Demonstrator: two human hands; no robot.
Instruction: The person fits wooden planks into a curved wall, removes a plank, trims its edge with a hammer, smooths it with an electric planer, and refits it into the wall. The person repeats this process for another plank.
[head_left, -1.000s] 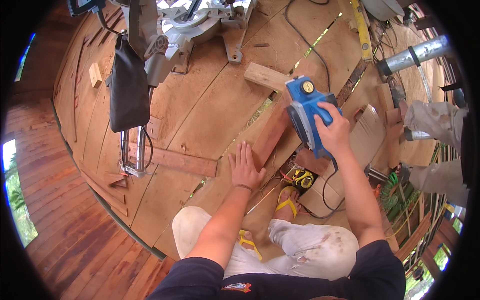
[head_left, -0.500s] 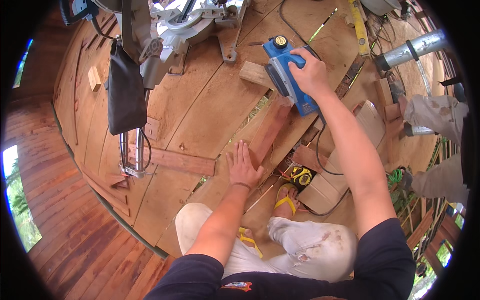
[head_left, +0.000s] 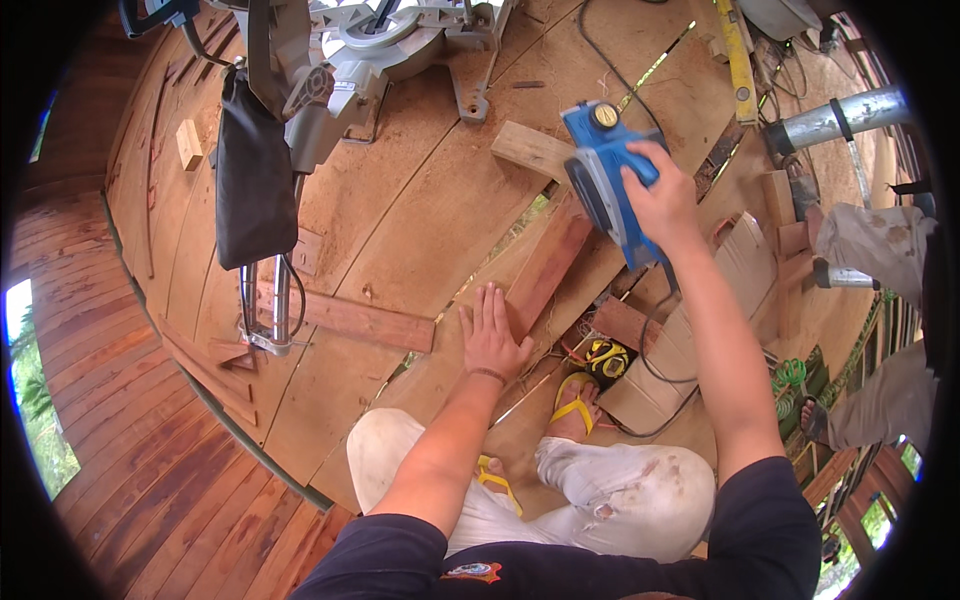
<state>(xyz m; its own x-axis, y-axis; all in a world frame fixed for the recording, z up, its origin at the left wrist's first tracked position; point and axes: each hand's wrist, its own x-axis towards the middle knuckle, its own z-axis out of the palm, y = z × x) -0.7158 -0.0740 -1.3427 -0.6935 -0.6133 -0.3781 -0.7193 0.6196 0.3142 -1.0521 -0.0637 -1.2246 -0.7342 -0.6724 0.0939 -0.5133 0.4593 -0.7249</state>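
Note:
My right hand (head_left: 661, 196) grips the rear handle of a blue electric planer (head_left: 618, 190). The tool is tilted at the far end of a reddish wooden board (head_left: 548, 268), and slight blur shows it in motion. Whether its sole touches the wood I cannot tell. My left hand (head_left: 494, 332) lies flat with fingers stretched over the board's near end, pressing on it. A pale wood block (head_left: 530, 150) sits against the board's far end. The planer's black cord trails down past my right forearm.
A miter saw (head_left: 385, 50) with a black dust bag (head_left: 256, 180) stands far left. Another board (head_left: 350, 318) lies left of my hand. A yellow tape measure (head_left: 606, 358) rests by my foot. A yellow level (head_left: 738, 70), metal pipe (head_left: 840, 118) and another person's legs (head_left: 870, 245) are at right.
The planer, in my right hand, has moved right and slightly nearer and turned a little, uncovering more of the board's far end. My left hand stays on the board.

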